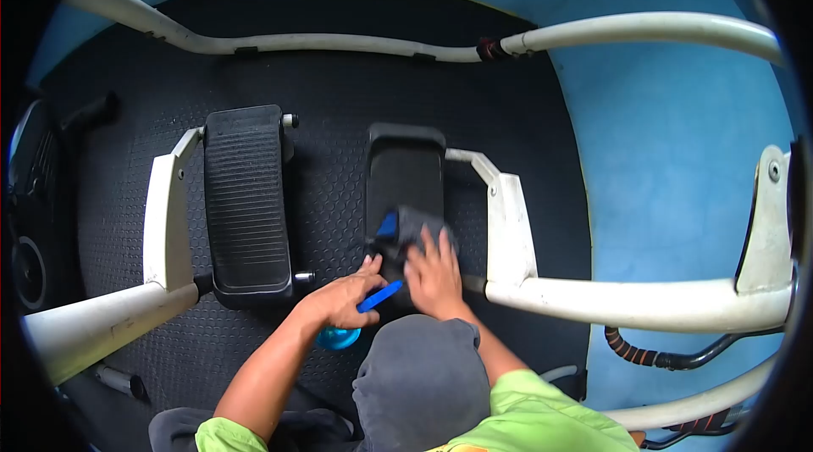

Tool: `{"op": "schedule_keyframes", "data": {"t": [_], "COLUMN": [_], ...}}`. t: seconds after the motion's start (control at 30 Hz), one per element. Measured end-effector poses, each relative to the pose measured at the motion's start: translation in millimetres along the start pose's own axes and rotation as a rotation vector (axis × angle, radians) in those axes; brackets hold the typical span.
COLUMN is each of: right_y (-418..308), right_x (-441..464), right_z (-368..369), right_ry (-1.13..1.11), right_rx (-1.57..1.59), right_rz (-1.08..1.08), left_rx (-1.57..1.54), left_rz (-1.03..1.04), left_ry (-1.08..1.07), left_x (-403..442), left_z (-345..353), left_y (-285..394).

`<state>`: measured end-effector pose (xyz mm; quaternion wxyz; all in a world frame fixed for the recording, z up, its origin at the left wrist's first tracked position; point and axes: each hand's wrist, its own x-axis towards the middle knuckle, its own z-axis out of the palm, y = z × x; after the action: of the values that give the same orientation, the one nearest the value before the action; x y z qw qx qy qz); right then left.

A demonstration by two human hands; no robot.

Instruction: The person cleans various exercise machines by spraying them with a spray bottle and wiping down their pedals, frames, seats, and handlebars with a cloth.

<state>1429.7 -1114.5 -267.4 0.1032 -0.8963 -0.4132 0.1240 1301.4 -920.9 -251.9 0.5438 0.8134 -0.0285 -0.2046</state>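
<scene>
My right hand (434,276) presses a dark grey cloth (417,227) with a blue patch onto the near part of the black right-hand foot pedal (406,168). Its fingers lie over the cloth's near side. Beside it, my left hand (349,298) is wrapped round a spray bottle with a blue top (380,296). The bottle's translucent turquoise body (339,338) shows below the hand, partly hidden. My left fingertips come close to the pedal's left edge; whether they touch it I cannot tell.
A ribbed black left pedal (247,198) stands alongside, on a white arm (169,223). White tubes (627,301) frame the machine, with a crossbar (339,43) ahead. Black studded mat (330,147) covers the floor. Another dark machine (38,206) is at far left; blue surface (669,155) lies right.
</scene>
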Motion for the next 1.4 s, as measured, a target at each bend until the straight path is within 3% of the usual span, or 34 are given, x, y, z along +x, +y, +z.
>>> {"op": "schedule_keyframes", "data": {"t": [0.07,0.23,0.4,0.47,0.53,0.57,0.6,0.63,0.7,0.73,0.77,0.83,0.9,0.97,1.03,1.1,1.17,1.23,1.3,1.37,1.4], "right_y": [6.9,9.7,1.0,8.3,10.6,5.1,-7.2,-16.0,-27.6,-34.1,-39.8,-33.0,-31.0,-32.2,-32.4,-20.8,3.5,5.6,-1.7,-31.7,-35.6], "right_x": [55.8,95.4,-41.6,-64.1,-72.9,-61.4,-34.9,-21.1,-20.9,-18.2,-35.0,-70.9,-63.5,-45.1,-39.8,-30.8,-32.1,-42.2,-35.8,-20.4,-15.8], "right_z": [10.1,-1.2,22.7,39.6,40.4,33.2,18.7,13.4,23.5,29.4,41.3,84.0,60.4,46.5,50.4,61.4,50.9,27.0,24.4,40.0,41.9], "right_ry": [0.22,0.312,0.116,0.083,0.085,0.093,0.148,0.199,0.275,0.349,0.252,0.222,0.161,0.133,0.167,0.262,0.177,0.038,0.185,0.308,0.217], "right_rx": [0.032,0.058,-0.035,-0.031,-0.005,-0.002,-0.001,0.001,-0.035,-0.072,-0.016,0.038,0.037,0.103,0.065,0.08,0.091,-0.064,-0.096,-0.148,-0.035], "right_rz": [0.026,-0.016,-0.196,-0.234,-0.246,-0.232,-0.112,0.002,0.056,0.108,0.1,-0.073,-0.123,-0.325,-0.358,-0.527,-0.591,-0.283,0.057,0.251,0.082], "left_rx": [0.035,0.128,0.323,0.303,0.327,0.352,0.389,0.395,0.425,0.396,0.414,0.499,0.499,0.489,0.48,0.495,0.491,0.54,0.541,0.572,0.51], "left_rz": [0.008,0.045,-0.024,-0.118,-0.126,-0.128,-0.06,-0.06,-0.06,-0.044,-0.069,-0.001,0.038,0.029,0.055,0.07,0.074,0.148,0.13,0.09,0.092], "left_ry": [-0.016,-0.073,-0.003,-0.174,-0.171,-0.164,-0.011,-0.015,0.21,0.252,0.165,0.107,0.146,0.152,0.209,0.205,0.203,0.191,0.187,0.284,0.31], "left_x": [-1.1,-13.7,-13.2,-14.3,-16.3,-16.0,-20.3,-21.2,-26.1,-26.3,-27.9,-38.7,-45.8,-53.7,-61.9,-63.8,-61.5,-60.7,-55.7,-50.2,-44.3], "left_z": [3.0,34.4,60.4,42.9,42.0,43.0,49.7,57.0,65.9,72.5,67.6,63.7,58.8,51.5,47.3,49.5,52.5,56.6,53.5,53.0,56.3], "left_y": [6.0,2.4,0.5,16.4,18.0,19.2,16.6,15.3,10.9,3.6,6.1,-2.2,-9.5,-15.6,-19.7,-19.9,-21.4,-15.3,-5.0,4.6,-0.6]}}
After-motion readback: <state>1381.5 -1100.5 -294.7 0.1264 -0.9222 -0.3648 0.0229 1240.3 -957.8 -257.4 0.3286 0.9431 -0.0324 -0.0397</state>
